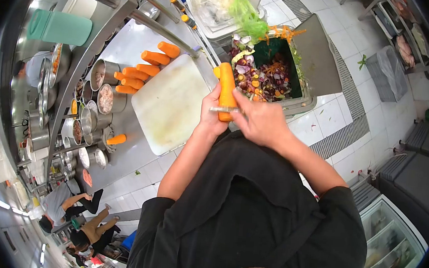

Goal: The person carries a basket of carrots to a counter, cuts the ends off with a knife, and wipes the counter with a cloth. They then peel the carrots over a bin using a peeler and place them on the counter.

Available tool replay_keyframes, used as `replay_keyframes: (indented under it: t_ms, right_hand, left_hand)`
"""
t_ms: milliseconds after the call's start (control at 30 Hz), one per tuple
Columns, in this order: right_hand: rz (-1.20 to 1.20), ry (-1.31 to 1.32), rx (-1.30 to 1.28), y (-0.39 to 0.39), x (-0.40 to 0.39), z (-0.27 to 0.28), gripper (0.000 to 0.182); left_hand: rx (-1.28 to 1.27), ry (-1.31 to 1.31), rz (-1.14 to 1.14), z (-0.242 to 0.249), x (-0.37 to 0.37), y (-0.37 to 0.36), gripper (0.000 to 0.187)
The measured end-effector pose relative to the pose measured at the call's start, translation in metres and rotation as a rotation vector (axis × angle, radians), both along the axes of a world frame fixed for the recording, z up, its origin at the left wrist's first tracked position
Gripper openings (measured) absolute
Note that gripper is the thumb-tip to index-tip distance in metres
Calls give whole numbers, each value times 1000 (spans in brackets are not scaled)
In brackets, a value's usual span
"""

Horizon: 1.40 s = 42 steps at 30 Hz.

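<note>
A large orange carrot is upright in the middle of the head view, with my left hand closed around its lower part. My right hand is closed on a peeler, whose blurred metal blade lies across the carrot near its lower end. Just beyond my hands stands a waste bin filled with onion skins, carrot ends and orange peelings. To the left, a white cutting board lies on the steel counter. Several peeled-looking carrots are grouped along the board's far left edge.
Steel pots with food line the counter's left side, below a metal shelf frame. One carrot lies apart near them. A tub with plastic bags stands beyond the bin. Two people are farther off at lower left.
</note>
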State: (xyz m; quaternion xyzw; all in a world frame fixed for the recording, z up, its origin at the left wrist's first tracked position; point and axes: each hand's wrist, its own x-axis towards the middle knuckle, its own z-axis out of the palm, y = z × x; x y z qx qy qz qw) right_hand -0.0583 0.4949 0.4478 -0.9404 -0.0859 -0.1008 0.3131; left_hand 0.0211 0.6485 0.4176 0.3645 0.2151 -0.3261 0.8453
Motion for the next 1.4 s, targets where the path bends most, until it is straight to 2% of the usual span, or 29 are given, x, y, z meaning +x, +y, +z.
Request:
replay_keyframes:
  t_ms: [33, 67, 167, 233, 333, 367, 400, 433, 500, 533, 567, 633, 667, 700, 767, 800, 833, 867, 900, 967, 1033, 1133, 1200, 1233, 1333, 1400]
  right_hand:
    - [-39, -1, -1, -5, 11, -4, 48]
    - [-91, 47, 7, -13, 25, -13, 48]
    - [-274, 209, -56, -40, 67, -35, 49]
    - [-304, 204, -51, -42, 68, -29, 52]
    - [-78, 72, 143, -14, 19, -9, 56]
    - [21, -10, 56, -3, 2, -4, 56]
    - [14, -13, 8, 1, -3, 1, 55]
    - [5, -8, -36, 4, -7, 4, 53]
    - [-99, 83, -20, -9, 20, 1, 52]
    - [-157, 89, -33, -18, 36, -8, 51]
    - [-189, 198, -36, -27, 52, -12, 51]
    - [-273, 220, -60, -40, 70, -22, 52]
    - [-296, 217, 12, -42, 68, -27, 55]
    - [-292, 215, 9, -38, 60, -17, 55]
    - [-125, 175, 52, -14, 30, 6, 58]
    - [-84, 117, -6, -4, 17, 13, 59]
    - [-91, 91, -27, 0, 11, 10, 56]
    - [-131, 129, -27, -2, 17, 1, 54]
    - [-173, 171, -26, -8, 28, -7, 53]
    - [-317, 228, -98, -29, 56, -17, 55]
    - [-370, 249, -97, -43, 71, -36, 57]
    - [-210, 171, 72, -25, 37, -16, 54]
    - [-25, 101, 88, -5, 4, -5, 52]
    - [43, 96, 78, -1, -5, 0, 52]
    - [21, 86, 34, -1, -6, 9, 50]
    - [-100, 53, 6, -11, 19, -20, 48]
  left_hand:
    - [66, -39, -11, 2, -5, -1, 40]
    - [82, -56, -268, -4, -4, 13, 42]
    - [-7, -25, -323, -7, -9, 12, 39]
    - [10, -68, -324, -2, -8, 10, 40]
    - [35, -69, -178, -6, -6, 11, 40]
    - [-2, 27, -19, -6, -4, 8, 40]
    - [-41, 119, 138, -5, -1, 5, 40]
    - [-40, 123, 138, -2, -5, 9, 40]
    - [41, 21, -225, 6, -13, 19, 39]
    - [-61, -11, -294, 4, -12, 19, 37]
    - [-63, -13, -294, 3, -14, 20, 37]
    - [-71, -133, -364, 2, -15, 23, 35]
    - [-70, -137, -370, 0, -12, 24, 35]
    - [-18, -158, -343, -3, -10, 23, 35]
    - [43, -164, -301, -5, -15, 27, 35]
    - [99, -177, -242, -5, -13, 24, 35]
    - [153, -191, -185, 7, -11, 14, 36]
    - [199, -76, -92, 21, -16, 4, 37]
    - [199, -70, -96, 15, -17, 7, 37]
    - [150, -201, -320, -2, -15, 16, 38]
    - [182, -251, -350, -2, -14, 17, 37]
    - [75, -136, -281, -7, -9, 19, 36]
    - [43, 46, -58, -18, -1, 19, 39]
    - [39, 41, -60, -18, 1, 17, 39]
    - [36, -18, -103, -12, -3, 23, 41]
    - [27, -52, -342, -5, -7, 24, 43]
